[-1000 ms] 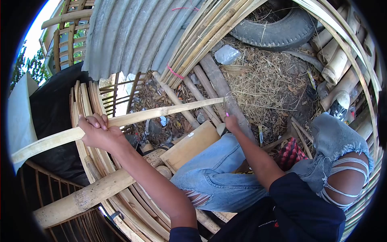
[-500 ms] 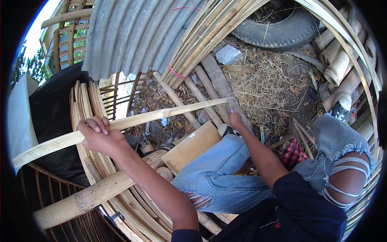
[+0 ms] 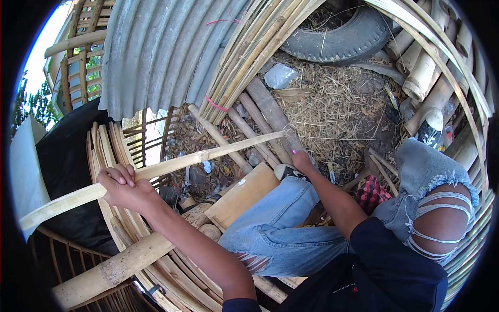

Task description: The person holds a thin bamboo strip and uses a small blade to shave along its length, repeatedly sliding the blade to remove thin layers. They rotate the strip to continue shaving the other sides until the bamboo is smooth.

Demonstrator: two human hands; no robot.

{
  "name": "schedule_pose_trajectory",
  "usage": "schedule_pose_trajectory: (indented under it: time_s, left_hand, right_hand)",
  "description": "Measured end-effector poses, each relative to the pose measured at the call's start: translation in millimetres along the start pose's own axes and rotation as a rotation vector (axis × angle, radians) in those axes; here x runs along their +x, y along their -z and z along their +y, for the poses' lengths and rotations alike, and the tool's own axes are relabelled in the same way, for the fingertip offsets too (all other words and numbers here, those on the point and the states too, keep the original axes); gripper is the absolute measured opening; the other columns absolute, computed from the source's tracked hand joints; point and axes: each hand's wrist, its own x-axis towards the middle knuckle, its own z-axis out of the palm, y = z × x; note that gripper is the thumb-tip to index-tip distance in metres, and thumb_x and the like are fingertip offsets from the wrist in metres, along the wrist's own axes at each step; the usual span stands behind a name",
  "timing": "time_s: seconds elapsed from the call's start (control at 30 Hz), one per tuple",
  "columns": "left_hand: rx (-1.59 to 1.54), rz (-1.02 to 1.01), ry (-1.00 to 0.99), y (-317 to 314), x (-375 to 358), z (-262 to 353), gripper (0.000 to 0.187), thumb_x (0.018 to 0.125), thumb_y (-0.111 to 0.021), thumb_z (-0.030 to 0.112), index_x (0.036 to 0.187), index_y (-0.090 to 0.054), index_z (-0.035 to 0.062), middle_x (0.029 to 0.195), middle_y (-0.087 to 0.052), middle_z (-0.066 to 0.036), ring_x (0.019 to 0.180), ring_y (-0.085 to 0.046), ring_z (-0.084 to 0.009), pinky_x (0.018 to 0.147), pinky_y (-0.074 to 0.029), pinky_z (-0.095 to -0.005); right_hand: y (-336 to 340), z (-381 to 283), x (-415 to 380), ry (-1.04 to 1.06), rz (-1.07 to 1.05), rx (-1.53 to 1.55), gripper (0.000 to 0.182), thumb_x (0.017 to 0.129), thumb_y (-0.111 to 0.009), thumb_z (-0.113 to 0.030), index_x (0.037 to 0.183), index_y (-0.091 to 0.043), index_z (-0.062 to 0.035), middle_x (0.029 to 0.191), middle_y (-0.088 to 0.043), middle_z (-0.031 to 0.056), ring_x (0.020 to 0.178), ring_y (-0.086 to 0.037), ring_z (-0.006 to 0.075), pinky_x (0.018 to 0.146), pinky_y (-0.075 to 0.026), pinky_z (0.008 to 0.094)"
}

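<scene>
A long pale bamboo strip [image 3: 176, 162] slants across the view, from the far left up to the centre. My left hand [image 3: 125, 188] is closed around it near its left part. Further right, my right hand [image 3: 301, 160] is closed just below the strip's right end, beside a flat dark plank [image 3: 274, 112]. Something small and pink shows at its fingertips, and what those fingers hold is too small to make out.
A thick bamboo pole [image 3: 114, 268] crosses at lower left over stacked strips. A wooden board [image 3: 244, 192] lies by my leg. Bundled strips [image 3: 244, 57] and corrugated sheet [image 3: 150, 57] stand ahead. A tyre [image 3: 338, 41] and bamboo poles [image 3: 418, 80] are at upper right.
The view has shifted slightly, so the surroundings appear a little further left. Both hands keep nearly the same places on and near the strip.
</scene>
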Motion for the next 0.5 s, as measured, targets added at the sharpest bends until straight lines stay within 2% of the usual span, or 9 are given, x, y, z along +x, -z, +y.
schedule_pose_trajectory:
  time_s: [0.03,0.1,0.13,0.17,0.23,0.3,0.37,0.43,0.5]
  left_hand:
    - [-0.005,0.005,0.001,-2,-1,1,0.029,0.085,-0.048,0.007,0.058,-0.038,0.0063,0.045,-0.025,0.002,0.037,-0.022,-0.0046,0.037,-0.02,-0.0202]
    - [0.004,0.014,0.008,-6,-6,4,0.027,0.085,-0.048,0.007,0.059,-0.04,0.0054,0.045,-0.025,0.002,0.037,-0.022,-0.0045,0.037,-0.019,-0.0202]
    - [0.012,0.0,0.013,-6,-6,3,0.027,0.086,-0.048,0.008,0.06,-0.04,0.0053,0.045,-0.025,0.002,0.037,-0.021,-0.0044,0.038,-0.02,-0.0202]
    - [0.025,0.001,0.014,-6,-5,3,0.027,0.086,-0.048,0.008,0.06,-0.04,0.0053,0.045,-0.025,0.002,0.037,-0.021,-0.0044,0.038,-0.02,-0.0202]
    - [0.042,-0.01,-0.007,-5,-7,4,0.027,0.086,-0.048,0.008,0.061,-0.04,0.0051,0.045,-0.025,0.002,0.037,-0.021,-0.0045,0.038,-0.02,-0.0201]
    - [0.036,-0.01,-0.011,-3,-8,5,0.027,0.086,-0.047,0.008,0.061,-0.04,0.0052,0.045,-0.025,0.002,0.037,-0.022,-0.0045,0.037,-0.019,-0.0203]
    - [0.014,-0.014,0.0,-2,-6,4,0.026,0.086,-0.047,0.008,0.061,-0.04,0.0052,0.045,-0.025,0.002,0.037,-0.022,-0.0045,0.037,-0.019,-0.0204]
    - [0.005,-0.016,0.001,-4,-2,2,0.026,0.086,-0.048,0.008,0.061,-0.04,0.0052,0.045,-0.025,0.002,0.037,-0.022,-0.0045,0.037,-0.019,-0.0204]
    - [0.016,0.01,0.006,-2,-1,0,0.026,0.086,-0.048,0.008,0.061,-0.041,0.0052,0.045,-0.025,0.002,0.037,-0.022,-0.0044,0.037,-0.019,-0.0205]
  right_hand:
    - [-3,-5,2,-0.001,0.002,-0.006,0.031,0.079,-0.048,-0.023,0.087,-0.062,0.0037,0.093,-0.059,0.0277,0.092,-0.056,0.042,0.081,-0.044,0.0446]
    - [-30,-10,4,-0.29,0.307,0.539,0.031,0.079,-0.05,-0.023,0.085,-0.06,0.005,0.087,-0.06,0.0265,0.082,-0.057,0.0416,0.075,-0.044,0.0446]
    - [4,-41,-17,-0.251,0.322,0.794,0.028,0.079,-0.048,-0.02,0.077,-0.059,0.0064,0.067,-0.057,0.0224,0.068,-0.057,0.0318,0.067,-0.042,0.0411]
    - [10,-49,-18,-0.255,0.309,0.796,0.028,0.079,-0.048,-0.02,0.077,-0.059,0.0064,0.067,-0.057,0.0224,0.068,-0.057,0.0318,0.067,-0.042,0.0411]
    - [13,-55,-9,-0.156,0.243,0.837,0.034,0.079,-0.052,-0.025,0.086,-0.057,0.0076,0.081,-0.057,0.0276,0.081,-0.057,0.0402,0.071,-0.042,0.0431]
    - [3,-40,13,-0.255,0.243,0.753,0.033,0.08,-0.05,-0.024,0.089,-0.059,0.0064,0.085,-0.057,0.0277,0.085,-0.057,0.0408,0.073,-0.044,0.0434]
    - [-2,-5,28,-0.034,0.037,-0.07,0.032,0.08,-0.049,-0.023,0.09,-0.059,0.0058,0.088,-0.057,0.0278,0.086,-0.056,0.0426,0.075,-0.045,0.0451]
    - [4,-9,22,-0.01,0.129,-0.033,0.027,0.081,-0.047,-0.019,0.089,-0.062,0.0024,0.087,-0.059,0.026,0.084,-0.058,0.0413,0.073,-0.048,0.0459]
    - [1,-24,23,-0.32,0.231,0.49,0.027,0.081,-0.047,-0.019,0.092,-0.063,-0.0007,0.088,-0.061,0.0249,0.088,-0.06,0.0372,0.074,-0.048,0.0447]
